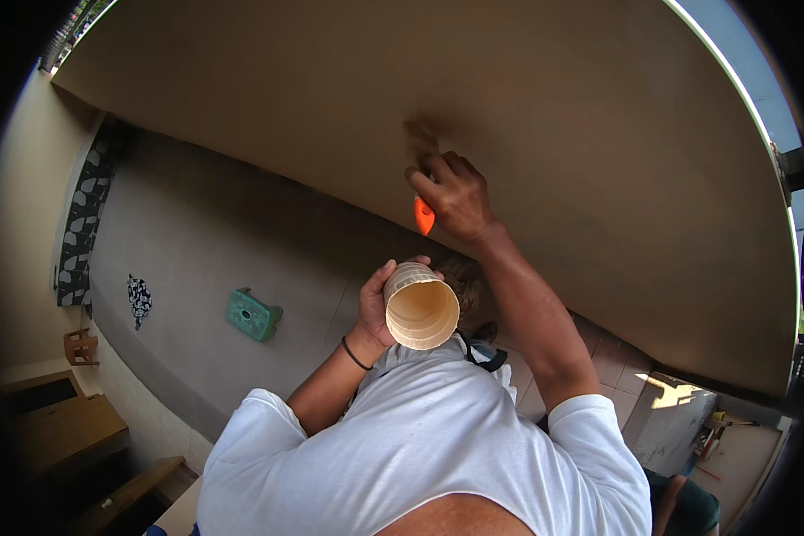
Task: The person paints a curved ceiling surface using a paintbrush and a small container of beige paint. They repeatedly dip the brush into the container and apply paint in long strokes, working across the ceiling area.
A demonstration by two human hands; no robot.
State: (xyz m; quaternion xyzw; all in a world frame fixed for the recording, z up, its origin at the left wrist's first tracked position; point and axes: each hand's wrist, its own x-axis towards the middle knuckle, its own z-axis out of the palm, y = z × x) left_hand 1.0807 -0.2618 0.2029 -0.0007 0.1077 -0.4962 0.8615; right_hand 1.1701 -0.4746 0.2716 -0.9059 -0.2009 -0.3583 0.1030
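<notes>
My left hand (pixel 374 308) is wrapped round a cut-off plastic container (pixel 422 308), ribbed and coated inside with cream paint. Its open mouth tips toward me in front of my chest. Up against the beige wall (pixel 286 98), my right hand (pixel 456 197) grips a paintbrush (pixel 424 216) by its orange handle. The handle's tapered end sticks out below my fingers. My hand hides the bristles, so I cannot tell whether they touch the wall. A dark shadow falls on the wall beside my fingers.
A green plastic stool (pixel 253 314) stands on the grey floor to the left, with a patterned cloth (pixel 139 301) farther left. Wooden furniture (pixel 71 429) sits at the lower left. The wall runs across the front; at lower right, various items (pixel 713 438) lie near a sunlit patch.
</notes>
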